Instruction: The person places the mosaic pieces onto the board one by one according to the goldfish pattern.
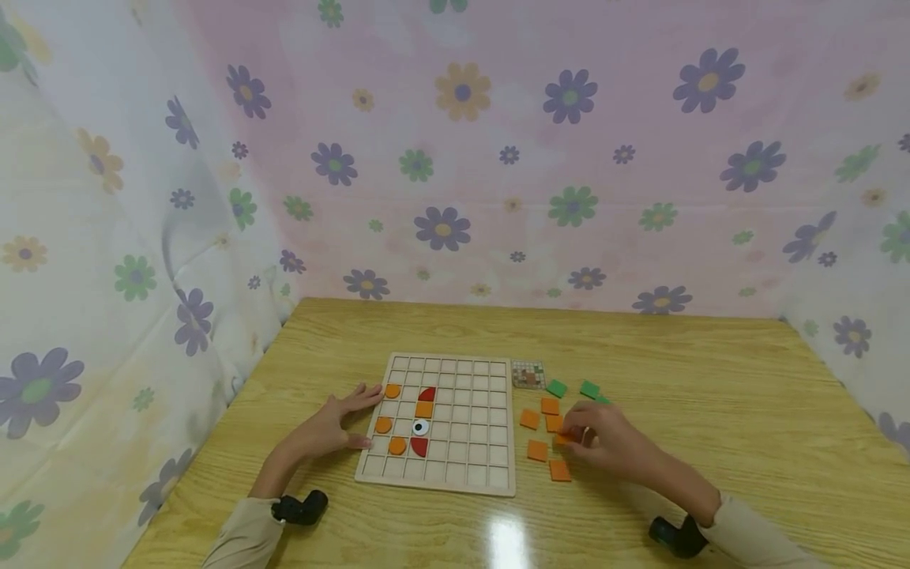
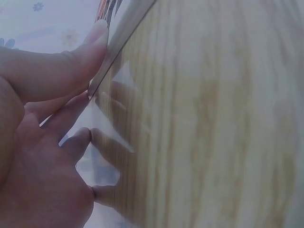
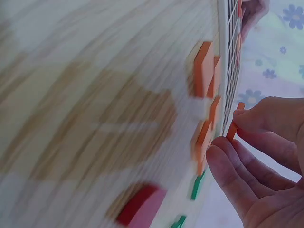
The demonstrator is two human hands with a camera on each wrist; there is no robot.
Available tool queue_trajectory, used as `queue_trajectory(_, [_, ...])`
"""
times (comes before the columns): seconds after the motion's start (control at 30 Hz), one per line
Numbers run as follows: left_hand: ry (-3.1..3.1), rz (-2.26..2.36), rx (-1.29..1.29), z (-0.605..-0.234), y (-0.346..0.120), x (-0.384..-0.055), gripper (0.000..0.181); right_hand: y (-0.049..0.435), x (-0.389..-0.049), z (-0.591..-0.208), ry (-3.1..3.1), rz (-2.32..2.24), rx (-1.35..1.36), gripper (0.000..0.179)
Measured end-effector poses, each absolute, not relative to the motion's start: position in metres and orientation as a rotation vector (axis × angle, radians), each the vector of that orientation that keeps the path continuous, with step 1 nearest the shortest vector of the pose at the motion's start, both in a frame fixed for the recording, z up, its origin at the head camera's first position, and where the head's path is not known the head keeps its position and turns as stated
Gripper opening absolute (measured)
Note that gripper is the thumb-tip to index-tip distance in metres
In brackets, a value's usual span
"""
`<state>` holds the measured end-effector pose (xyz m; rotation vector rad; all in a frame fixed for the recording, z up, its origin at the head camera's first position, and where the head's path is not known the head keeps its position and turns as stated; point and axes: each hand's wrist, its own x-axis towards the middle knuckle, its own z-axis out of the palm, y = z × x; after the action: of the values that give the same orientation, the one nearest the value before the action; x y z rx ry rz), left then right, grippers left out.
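A wooden grid board (image 1: 478, 435) lies on the table, holding orange discs (image 1: 384, 425), an orange square, red quarter-circles (image 1: 419, 448) and a round eye piece (image 1: 421, 427). My left hand (image 1: 329, 427) rests at its left edge, fingers spread and thumb touching the rim, as the left wrist view also shows. Right of the board, my right hand (image 1: 613, 442) pinches an orange square tile (image 3: 236, 121) between thumb and fingers, raised off the table in the right wrist view. Several more orange square tiles (image 1: 537, 450) lie beside that hand.
A small pattern card (image 1: 528, 374) lies against the board's upper right edge. Green tiles (image 1: 589, 389) sit beyond the orange ones. A red curved piece (image 3: 141, 207) lies near the right hand. Flowered cloth (image 1: 441, 158) hangs behind the wooden table (image 1: 341, 328).
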<state>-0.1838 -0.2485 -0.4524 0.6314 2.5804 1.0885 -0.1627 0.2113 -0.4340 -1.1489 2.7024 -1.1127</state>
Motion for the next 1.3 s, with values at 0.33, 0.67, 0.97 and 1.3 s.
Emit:
queue_trajectory(0.33, [2.582,1.081,0.637,-0.448,-0.247,-0.182,0.078,0.179,-0.16,-0.428,2.649,-1.175,-1.197,0.012])
queue_trajectory(0.67, [2.59,1.078,0.626,-0.449,-0.248,-0.181,0.078,0.148,-0.161,-0.43,2.624,-1.178,-1.242,0.012])
queue_trajectory(0.97, [2.606,1.06,0.647,-0.448,-0.247,-0.181,0.077,0.124,-0.159,-0.432,2.578,-1.199,-1.21,0.01])
queue_trajectory(1.3, [2.582,1.087,0.659,-0.448,-0.248,-0.182,0.079,0.1,-0.163,-0.432,2.659,-1.088,-1.266,0.008])
